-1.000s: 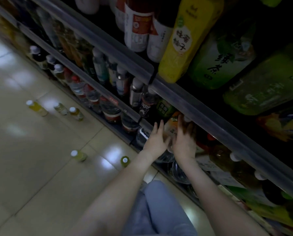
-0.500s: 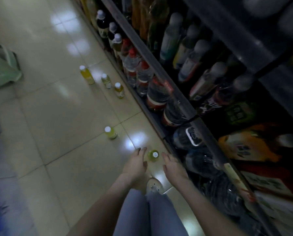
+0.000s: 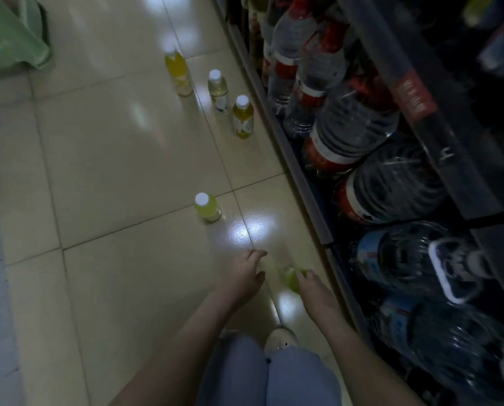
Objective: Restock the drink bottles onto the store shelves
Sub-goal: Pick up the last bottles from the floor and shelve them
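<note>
Plastic water jugs (image 3: pixel 391 186) filled the bottom shelf (image 3: pixel 303 186) at 3 o'clock. Left hand (image 3: pixel 240 273) hung loosely spread, empty. Right hand (image 3: pixel 315 291) curled round 1 small green drink bottle (image 3: pixel 290 278) near the floor tiles (image 3: pixel 127 171) at 6 o'clock: likely light, stiff, slick, best gripped mid-body.

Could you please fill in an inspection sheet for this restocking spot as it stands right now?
Surface: glossy cream tiled floor, with light glare.
Job's things: four white-capped yellow plastic drink bottles stand upright on the floor, three in a row by the shelf, one alone nearer; small green plastic bottle in the right hand.
Clutter: green plastic object at far left, kind unclear.
Grippers: right hand fingers curl round the green bottle; left hand open beside it, not touching.
Cables: nothing seen.
Surroundings: dark bottom shelf packed with large clear water bottles, red and blue labels.
</note>
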A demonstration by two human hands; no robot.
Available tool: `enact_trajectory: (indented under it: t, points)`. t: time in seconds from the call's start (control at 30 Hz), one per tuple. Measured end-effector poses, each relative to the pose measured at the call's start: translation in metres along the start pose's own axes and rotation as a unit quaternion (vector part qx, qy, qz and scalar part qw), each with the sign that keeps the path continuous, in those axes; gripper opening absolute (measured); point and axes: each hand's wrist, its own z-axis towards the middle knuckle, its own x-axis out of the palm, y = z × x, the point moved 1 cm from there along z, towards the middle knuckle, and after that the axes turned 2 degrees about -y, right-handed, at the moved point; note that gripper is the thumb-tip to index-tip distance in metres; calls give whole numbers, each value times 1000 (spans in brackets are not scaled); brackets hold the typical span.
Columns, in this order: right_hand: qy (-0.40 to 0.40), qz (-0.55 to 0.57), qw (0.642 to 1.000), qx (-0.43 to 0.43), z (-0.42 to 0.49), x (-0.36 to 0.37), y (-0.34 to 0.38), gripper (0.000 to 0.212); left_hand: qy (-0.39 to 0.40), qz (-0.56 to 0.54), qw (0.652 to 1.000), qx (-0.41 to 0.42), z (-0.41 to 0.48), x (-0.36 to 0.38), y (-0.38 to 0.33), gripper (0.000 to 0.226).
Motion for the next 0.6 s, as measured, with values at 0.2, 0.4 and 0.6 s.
enact_trajectory:
  t: [0.2, 0.4, 0.6]
  points:
    - [-59, 104, 993, -25, -49, -64, 20, 13, 52, 23, 998, -20, -25, -38, -28, 48]
    - [-189, 359, 911, -66, -209, -225, 61, 27, 123, 0, 991, 56, -91, -123, -116, 78]
    - [-236, 588, 772, -59, -326, -353, 74, 31, 96, -53, 990, 85, -169, -258, -217, 44]
